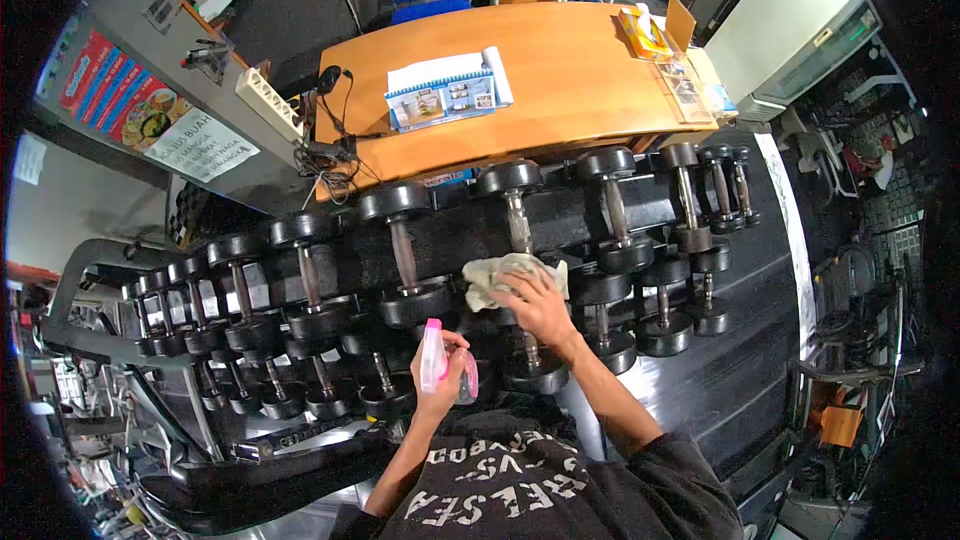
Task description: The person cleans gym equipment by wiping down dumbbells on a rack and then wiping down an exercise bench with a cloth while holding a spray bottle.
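Observation:
In the head view my left hand (pixel 437 387) is wrapped round a spray bottle (pixel 434 360) with a pink nozzle and a whitish top. My right hand (pixel 540 302) presses a pale, crumpled cloth (pixel 488 280) onto the near end of a black dumbbell (pixel 510 176) on the upper row. That dumbbell's near head is hidden beneath the cloth; its metal handle and far head show. To the left lies another dumbbell (pixel 403 255), close to the spray bottle but apart from it.
A two-tier rack holds several more dumbbells (pixel 310 275) on both sides. Behind it stands a wooden desk (pixel 570 70) with a desk calendar (pixel 440 100) and a tissue box (pixel 645 37). A power strip (pixel 268 103) and tangled cables hang at the desk's left.

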Motion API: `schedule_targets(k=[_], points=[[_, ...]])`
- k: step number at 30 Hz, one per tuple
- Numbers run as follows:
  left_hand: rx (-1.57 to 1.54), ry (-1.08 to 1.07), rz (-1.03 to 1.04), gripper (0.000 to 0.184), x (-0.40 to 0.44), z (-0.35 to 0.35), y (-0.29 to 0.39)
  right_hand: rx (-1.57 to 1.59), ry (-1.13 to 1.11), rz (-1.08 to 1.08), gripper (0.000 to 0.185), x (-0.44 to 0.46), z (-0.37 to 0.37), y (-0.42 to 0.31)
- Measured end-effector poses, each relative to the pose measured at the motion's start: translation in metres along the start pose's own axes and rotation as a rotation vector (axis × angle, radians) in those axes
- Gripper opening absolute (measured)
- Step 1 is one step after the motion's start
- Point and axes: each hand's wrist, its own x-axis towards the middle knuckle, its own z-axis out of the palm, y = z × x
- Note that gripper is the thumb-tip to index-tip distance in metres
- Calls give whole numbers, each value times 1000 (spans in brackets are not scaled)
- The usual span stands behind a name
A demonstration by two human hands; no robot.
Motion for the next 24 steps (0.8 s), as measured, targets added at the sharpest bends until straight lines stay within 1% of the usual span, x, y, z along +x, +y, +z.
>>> schedule_targets(k=[1, 3, 4, 6, 7, 8, 10, 13, 14, 16, 18, 20, 21, 22, 24], points=[[-34, 4, -7, 11, -2, 0, 0, -5, 2, 0, 40, -7, -1, 5], [-42, 2, -4, 11, -7, -3, -4, 65, 191, 108, 36, -20, 3, 10], [-48, 0, -4, 11, -9, -6, -5, 64, 197, 102, 36, -25, 7, 9], [-17, -5, 17, 11, -14, -9, 0, 172, 416, 415, 35, -37, 19, 7], [12, -13, 31, 12, -17, -11, 1, 126, 517, 435, 26, -41, 25, 10], [10, -11, 37, 12, -19, -12, 0, 124, 520, 430, 26, -44, 27, 9], [-29, -19, 9, 12, -25, -16, -2, 505, 555, 1074, 24, -53, 31, 5], [-17, -19, 8, 12, -33, -15, 8, 499, 358, 1033, 27, -88, 48, 23], [-17, -22, 19, 12, -34, -16, 8, 499, 367, 1026, 27, -92, 48, 16], [-46, -50, 16, 12, -42, -19, 6, 543, 368, 928, 29, -96, 39, -3], [-12, -46, 38, 13, -48, -21, 4, 628, 316, 867, 31, -95, 23, -24], [-36, -68, 27, 13, -53, -21, 12, 786, 288, 892, 33, -93, 16, -44], [-38, -72, 42, 13, -55, -22, 12, 899, 357, 897, 36, -98, 25, -50], [-61, -85, 34, 13, -59, -23, 11, 1096, 372, 988, 37, -106, 37, -51], [-88, -96, 38, 12, -67, -25, 8, 1412, 405, 1097, 39, -109, 34, -65]])
